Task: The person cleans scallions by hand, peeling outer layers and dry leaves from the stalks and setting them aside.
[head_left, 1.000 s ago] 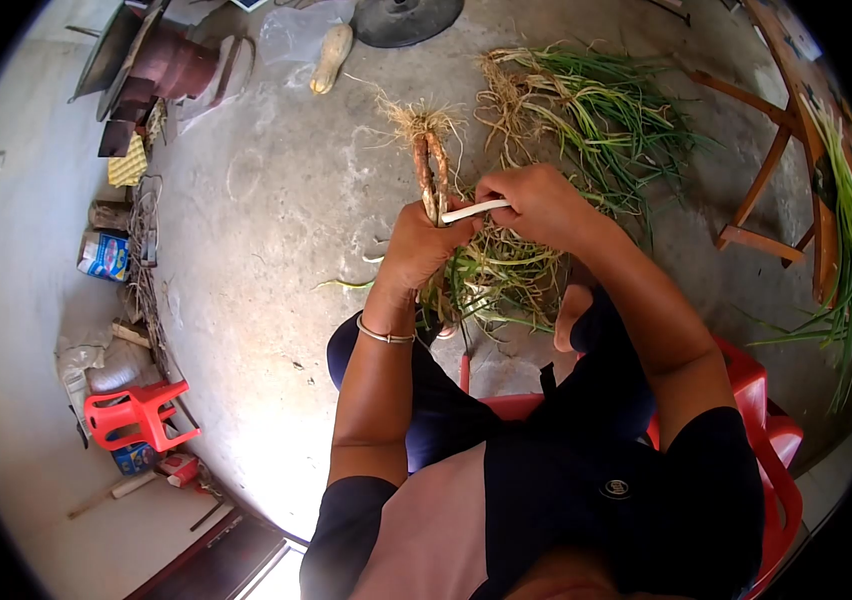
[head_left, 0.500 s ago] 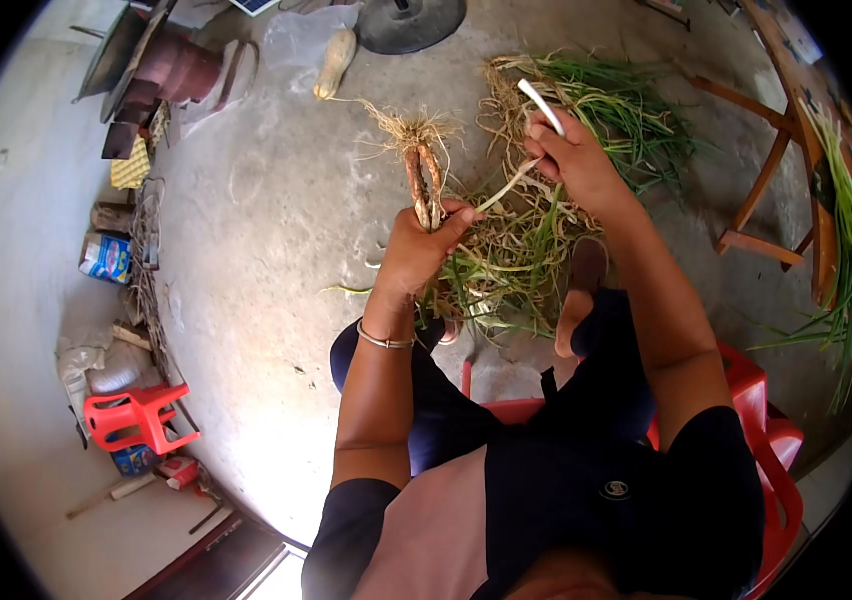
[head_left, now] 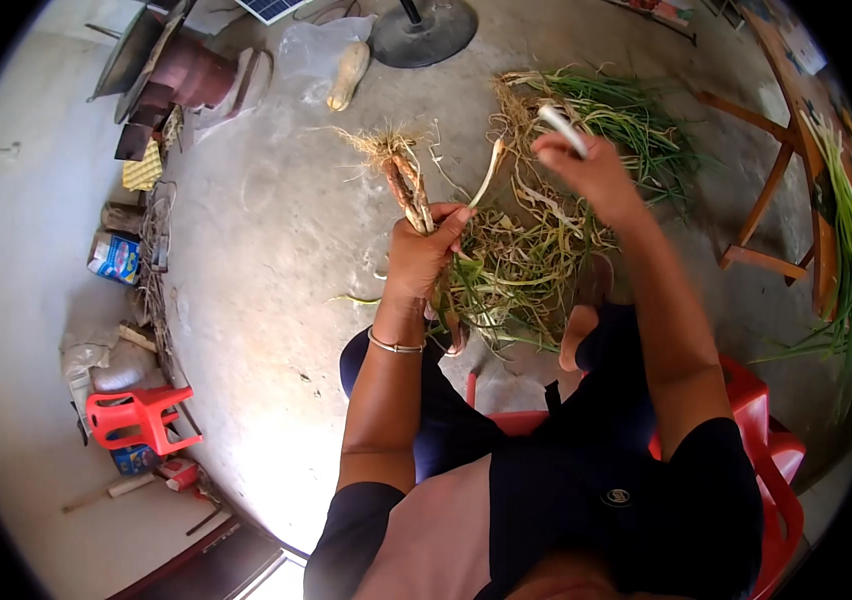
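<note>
My left hand [head_left: 422, 252] is closed around a few spring onions [head_left: 405, 190], root ends up, with shaggy dry roots and brown outer skins. One thinner pale stalk [head_left: 489, 172] sticks up to the right from between its thumb and fingers. My right hand [head_left: 586, 172], somewhat blurred, grips a white handle-like tool [head_left: 563, 131]; its other end is hidden in the hand. Below and between the hands lies a heap of stripped yellow-green leaves [head_left: 521, 265] on the floor. Behind my right hand is a pile of green spring onions [head_left: 636, 125].
A pale squash [head_left: 348, 77] lies near a plastic bag [head_left: 318, 45] and a round black stand base [head_left: 424, 35]. To the right, more green onions [head_left: 846, 220] hang off a wooden table [head_left: 818, 150]. A small red chair [head_left: 143, 418] stands by the left wall.
My right hand has let go of the thin stalk and moved away to the right with the white tool. The stalk now points up more steeply from my left hand. The view has shifted slightly.
</note>
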Motion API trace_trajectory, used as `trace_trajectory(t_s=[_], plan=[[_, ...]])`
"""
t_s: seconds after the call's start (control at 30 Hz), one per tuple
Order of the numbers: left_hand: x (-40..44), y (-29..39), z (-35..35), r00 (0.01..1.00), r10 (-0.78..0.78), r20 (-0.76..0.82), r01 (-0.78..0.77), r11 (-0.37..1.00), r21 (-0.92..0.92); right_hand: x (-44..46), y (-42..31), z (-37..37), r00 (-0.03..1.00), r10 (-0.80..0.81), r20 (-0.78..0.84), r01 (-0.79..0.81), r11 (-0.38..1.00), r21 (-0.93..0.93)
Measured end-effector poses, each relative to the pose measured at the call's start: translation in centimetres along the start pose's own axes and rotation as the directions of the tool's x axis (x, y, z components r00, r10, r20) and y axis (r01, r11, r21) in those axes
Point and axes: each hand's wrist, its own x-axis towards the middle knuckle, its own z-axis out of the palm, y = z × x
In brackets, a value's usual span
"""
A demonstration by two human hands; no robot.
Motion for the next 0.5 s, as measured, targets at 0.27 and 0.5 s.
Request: trace_trajectory(t_s=[0.27, 0.5], plan=[[0.0, -0.2, 1.2, 0.999, 0.046, -0.016, -0.044, 0.995, 0.087, -1.3, -2.5, 4.5, 0.922, 0.339, 0.188, -0.385, 0.855, 0.348], [0.1, -0.4, 1.4, 1.0, -0.005, -0.024, 0.009, 0.986, 0.165, -1.1, -2.4, 4.6, 0.928, 0.319, 0.192, -0.366, 0.877, 0.311]])
